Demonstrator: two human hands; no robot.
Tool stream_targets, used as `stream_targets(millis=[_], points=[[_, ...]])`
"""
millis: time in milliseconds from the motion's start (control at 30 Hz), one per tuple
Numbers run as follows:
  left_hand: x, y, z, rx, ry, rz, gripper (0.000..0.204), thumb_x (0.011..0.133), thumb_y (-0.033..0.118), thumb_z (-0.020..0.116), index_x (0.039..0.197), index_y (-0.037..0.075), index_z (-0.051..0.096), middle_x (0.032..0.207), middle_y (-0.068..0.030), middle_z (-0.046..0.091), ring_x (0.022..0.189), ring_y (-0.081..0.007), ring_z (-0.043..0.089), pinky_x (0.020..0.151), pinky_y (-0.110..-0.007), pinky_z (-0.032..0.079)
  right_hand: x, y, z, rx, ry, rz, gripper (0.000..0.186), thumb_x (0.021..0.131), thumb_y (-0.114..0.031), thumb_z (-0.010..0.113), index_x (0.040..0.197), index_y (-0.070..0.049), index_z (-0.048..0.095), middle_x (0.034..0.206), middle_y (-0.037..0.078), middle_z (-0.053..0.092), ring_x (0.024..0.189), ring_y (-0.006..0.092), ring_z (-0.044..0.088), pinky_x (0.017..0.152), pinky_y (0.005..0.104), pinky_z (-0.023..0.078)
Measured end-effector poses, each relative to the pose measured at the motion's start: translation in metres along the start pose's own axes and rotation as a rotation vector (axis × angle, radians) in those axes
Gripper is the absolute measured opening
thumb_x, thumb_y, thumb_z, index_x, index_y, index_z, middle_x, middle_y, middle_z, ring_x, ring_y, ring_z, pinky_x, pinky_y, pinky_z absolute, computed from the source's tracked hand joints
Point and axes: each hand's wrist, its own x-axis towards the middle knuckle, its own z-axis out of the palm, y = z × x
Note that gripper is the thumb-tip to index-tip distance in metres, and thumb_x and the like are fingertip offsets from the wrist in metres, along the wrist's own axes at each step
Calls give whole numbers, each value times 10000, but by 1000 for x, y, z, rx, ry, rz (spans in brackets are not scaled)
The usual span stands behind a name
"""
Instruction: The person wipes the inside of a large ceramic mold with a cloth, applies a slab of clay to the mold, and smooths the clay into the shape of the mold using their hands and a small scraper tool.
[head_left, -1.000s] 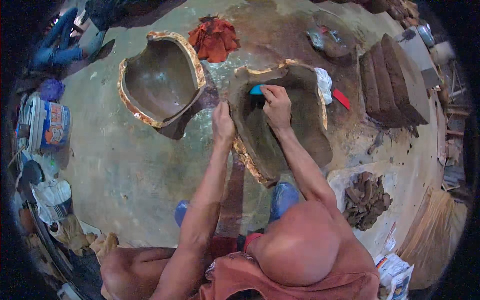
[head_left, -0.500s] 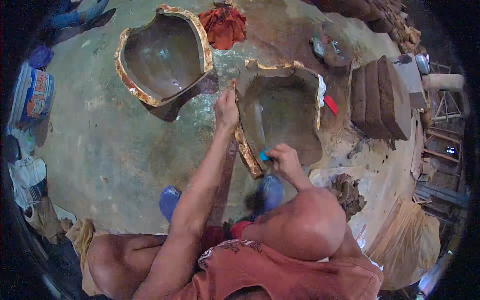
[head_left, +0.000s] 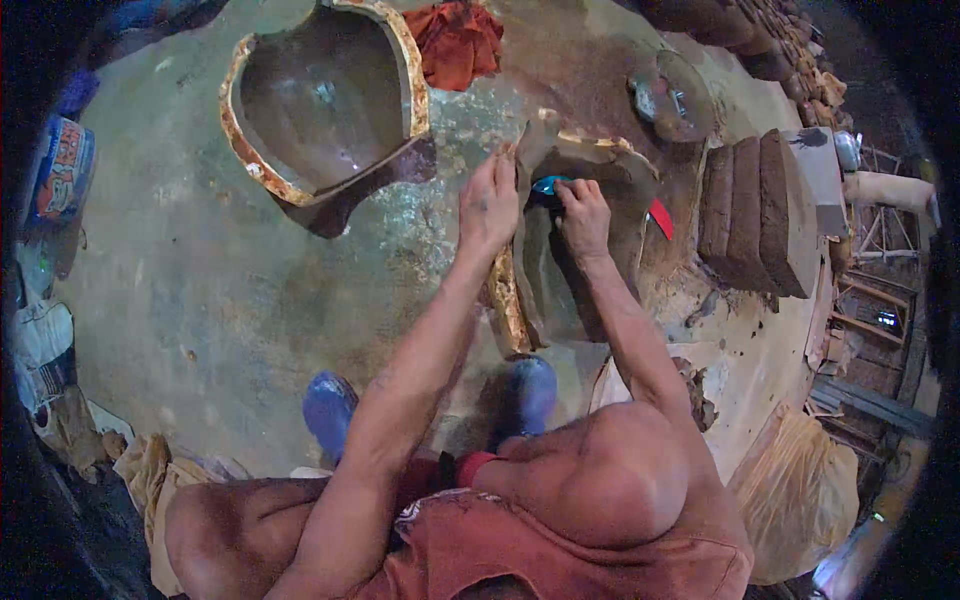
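Note:
A half mould lined with wet grey-brown clay, its rim (head_left: 511,310) crusted and yellowish, stands on the floor before me. My left hand (head_left: 490,205) grips its left rim near the far end, fingers wrapped over the edge. Inside the hollow, my right hand (head_left: 586,215) pinches a blue scraper (head_left: 549,186) close to the far left part of the clay wall. My right forearm hides some of the lining. A red flat scraper (head_left: 661,219) lies just beyond the mould's right side.
Farther left sits a second clay-lined mould (head_left: 268,180), with a red cloth (head_left: 455,45) behind it. Stacked brown clay slabs (head_left: 755,215) stand at the right, below a round dish (head_left: 672,98). A printed bucket (head_left: 65,170) is at the far left.
My right hand has moved the blue scraper from the mould's near end to its far left part. The mould looks more tilted, and my left hand has shifted right with its rim.

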Motion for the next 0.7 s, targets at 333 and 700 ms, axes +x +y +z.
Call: stream_targets(millis=[333,700], points=[[3,20,-7,57,-89,-92,438,1069,313,424,1309,7,626,1215,-280,663,1171,-452,618,996,-461,483,-107,-55,-60,270,-485,101,235,666,-74,701,897,-85,747,870,146,641,903,359,645,789,483,541],[0,32,39,184,2,118,458,1059,326,428,1358,30,609,1265,-276,643,1189,-439,607,1022,-473,470,7,39,-83,-58,11,21,405,708,2,665,1107,-66,681,1017,123,629,984,327,619,823,445,537]])
